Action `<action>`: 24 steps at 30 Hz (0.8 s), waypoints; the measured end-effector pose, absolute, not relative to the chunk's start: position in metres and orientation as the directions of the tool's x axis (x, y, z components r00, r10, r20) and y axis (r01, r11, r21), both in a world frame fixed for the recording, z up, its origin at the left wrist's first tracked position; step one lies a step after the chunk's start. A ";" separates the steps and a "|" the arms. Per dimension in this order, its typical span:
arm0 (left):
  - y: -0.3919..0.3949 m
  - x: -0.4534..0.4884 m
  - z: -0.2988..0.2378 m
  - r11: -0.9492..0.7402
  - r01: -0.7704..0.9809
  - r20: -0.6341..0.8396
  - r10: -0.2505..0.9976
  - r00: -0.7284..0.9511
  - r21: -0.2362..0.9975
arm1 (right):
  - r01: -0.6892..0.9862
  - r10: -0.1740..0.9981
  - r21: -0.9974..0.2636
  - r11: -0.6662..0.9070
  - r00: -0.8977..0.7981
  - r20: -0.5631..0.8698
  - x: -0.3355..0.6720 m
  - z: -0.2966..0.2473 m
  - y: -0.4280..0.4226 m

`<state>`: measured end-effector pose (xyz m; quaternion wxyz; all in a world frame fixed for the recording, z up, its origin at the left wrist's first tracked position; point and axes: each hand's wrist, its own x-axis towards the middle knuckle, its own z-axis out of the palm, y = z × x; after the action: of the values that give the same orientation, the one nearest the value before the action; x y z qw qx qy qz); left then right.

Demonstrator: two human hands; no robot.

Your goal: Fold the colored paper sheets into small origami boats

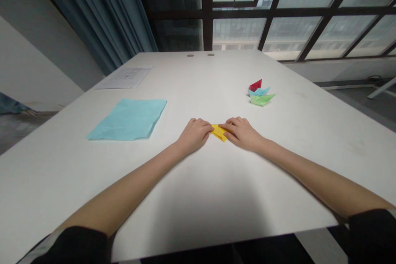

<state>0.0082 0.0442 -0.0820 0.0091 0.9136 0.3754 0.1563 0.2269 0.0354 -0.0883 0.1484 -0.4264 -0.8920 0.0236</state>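
A small folded piece of yellow paper [219,132] lies on the white table between my two hands. My left hand [195,134] has its fingers closed at the paper's left corner. On the other side, my right hand [243,133] grips the right part, with fingers on top and the thumb at the near edge. The hands cover both ends of the paper, and its middle shows a folded layer. Beyond my right hand stand folded paper boats: a red one [255,86], a light blue one [259,92] and a green one [262,99], close together.
Light blue paper sheets [130,119] lie left of my left hand. Behind them is a printed white sheet [125,77] near the left edge of the table [198,198]. Two round grey discs sit at the far edge, before the windows and a blue curtain [102,12].
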 end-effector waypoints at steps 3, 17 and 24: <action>0.043 0.009 -0.080 -0.708 0.700 0.264 0.696 0.668 0.098 | 0.746 0.761 -0.177 0.642 -0.591 0.268 0.228 -0.089 0.036; 0.042 0.012 -0.080 -0.620 0.769 0.271 0.775 0.571 0.154 | 0.538 0.574 -0.208 0.817 -0.727 0.377 0.229 -0.087 0.034; 0.043 0.015 -0.080 -0.515 0.780 0.256 0.856 0.449 0.356 | 0.512 0.547 -0.197 0.836 -0.758 0.355 0.227 -0.083 0.031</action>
<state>0.0146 0.0434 -0.0798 0.0933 0.8459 0.4837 0.2044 0.2268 0.0307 -0.0834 0.2030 -0.2828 -0.9364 0.0437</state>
